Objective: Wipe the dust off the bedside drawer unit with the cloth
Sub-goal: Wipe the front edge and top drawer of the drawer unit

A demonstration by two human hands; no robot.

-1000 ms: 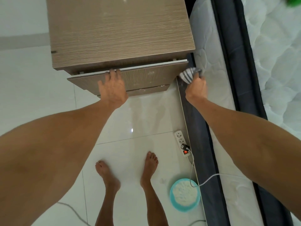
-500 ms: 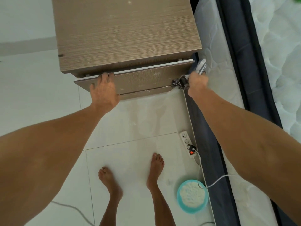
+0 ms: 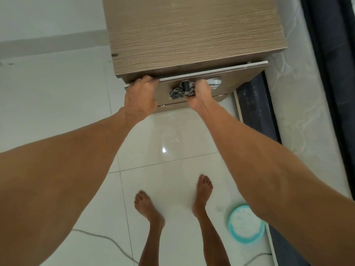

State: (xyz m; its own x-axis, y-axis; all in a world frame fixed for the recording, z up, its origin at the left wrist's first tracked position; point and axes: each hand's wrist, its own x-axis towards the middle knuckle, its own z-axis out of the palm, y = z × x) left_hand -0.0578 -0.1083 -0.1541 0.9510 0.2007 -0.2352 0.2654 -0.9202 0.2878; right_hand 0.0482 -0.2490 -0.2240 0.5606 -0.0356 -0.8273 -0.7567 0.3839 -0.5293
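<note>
The floor (image 3: 57, 104) is made of glossy white tiles with thin dark joints. A round turquoise bowl (image 3: 246, 225) with white powder inside stands on the floor near the mattress (image 3: 299, 120), which lies along the right side and has a dark band on its edge. A thin grey cable (image 3: 107, 239) lies across the tiles at the bottom left.

The drawer unit (image 3: 192, 31) is matt, wood-grained laminate with a ridged texture. The cloth (image 3: 182, 90) is soft, crumpled striped fabric. The floor (image 3: 57, 96) is glossy pale tile, and the basin (image 3: 247, 239) smooth turquoise plastic.
</note>
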